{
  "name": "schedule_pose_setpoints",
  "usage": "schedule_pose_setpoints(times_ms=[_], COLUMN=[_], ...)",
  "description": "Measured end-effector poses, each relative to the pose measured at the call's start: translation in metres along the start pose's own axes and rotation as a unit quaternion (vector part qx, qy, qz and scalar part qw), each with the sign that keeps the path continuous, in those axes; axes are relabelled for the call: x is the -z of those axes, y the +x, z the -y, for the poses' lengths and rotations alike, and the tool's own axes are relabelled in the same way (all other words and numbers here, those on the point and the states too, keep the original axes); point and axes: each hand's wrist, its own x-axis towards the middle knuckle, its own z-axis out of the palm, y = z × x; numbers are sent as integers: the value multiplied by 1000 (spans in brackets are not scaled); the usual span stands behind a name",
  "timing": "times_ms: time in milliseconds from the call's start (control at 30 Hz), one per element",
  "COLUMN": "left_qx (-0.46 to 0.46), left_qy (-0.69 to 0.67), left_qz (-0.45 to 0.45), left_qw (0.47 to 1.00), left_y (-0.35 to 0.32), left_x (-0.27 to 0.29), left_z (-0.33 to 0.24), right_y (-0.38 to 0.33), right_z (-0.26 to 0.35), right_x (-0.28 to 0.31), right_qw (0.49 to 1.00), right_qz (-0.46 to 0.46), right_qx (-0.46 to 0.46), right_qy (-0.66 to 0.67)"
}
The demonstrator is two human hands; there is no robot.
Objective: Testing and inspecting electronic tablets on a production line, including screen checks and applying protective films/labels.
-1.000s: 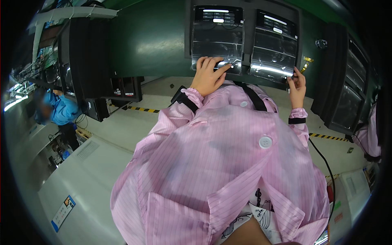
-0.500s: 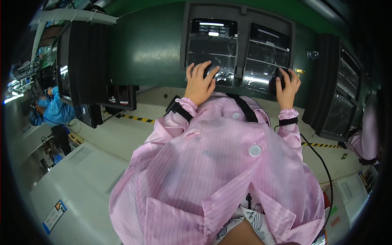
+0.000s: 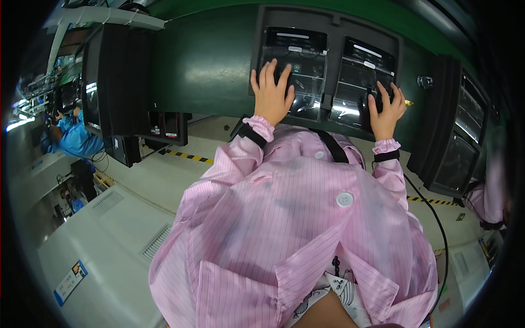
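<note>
Two black tablets lie side by side in a dark tray (image 3: pixel 333 24). My left hand (image 3: pixel 270 103) reaches over the left tablet (image 3: pixel 309 68), fingers spread and fingertips at the screen near a small green icon. My right hand (image 3: pixel 387 117) is open at the right edge of the right tablet (image 3: pixel 353 82), fingers bent a little over its glossy surface. Dark shapes beneath those fingertips look like reflections, though I cannot tell for sure. Both screens are lit near the top with pale bars, and a clear film seems to cover them.
The tray rests on a green work surface (image 3: pixel 202 71). Stacked black trays stand left (image 3: pixel 123 82) and right (image 3: pixel 432 120), the right one holding more tablets. A small clear crumpled item (image 3: pixel 424 82) lies right of my tray. A person in blue (image 3: pixel 79 135) is far left.
My left hand has moved forward up the left tablet. Its screen has changed from several buttons to fewer pale bars. The right hand stays by the right tablet's edge. The view has shifted slightly.
</note>
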Motion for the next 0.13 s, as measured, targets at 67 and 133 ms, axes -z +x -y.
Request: schedule_pose_setpoints(times_ms=[67, 133], left_qx=[3, -3], left_qy=[57, 63], left_qz=[2, 27], left_qw=[998, 998], left_y=[11, 13], left_x=[-8, -14], left_z=[3, 11], right_y=[-8, -15], right_z=[-10, -18], right_x=[2, 4], right_qw=[999, 998], right_qz=[8, 14], right_qx=[-30, -44], right_qy=[-21, -37])
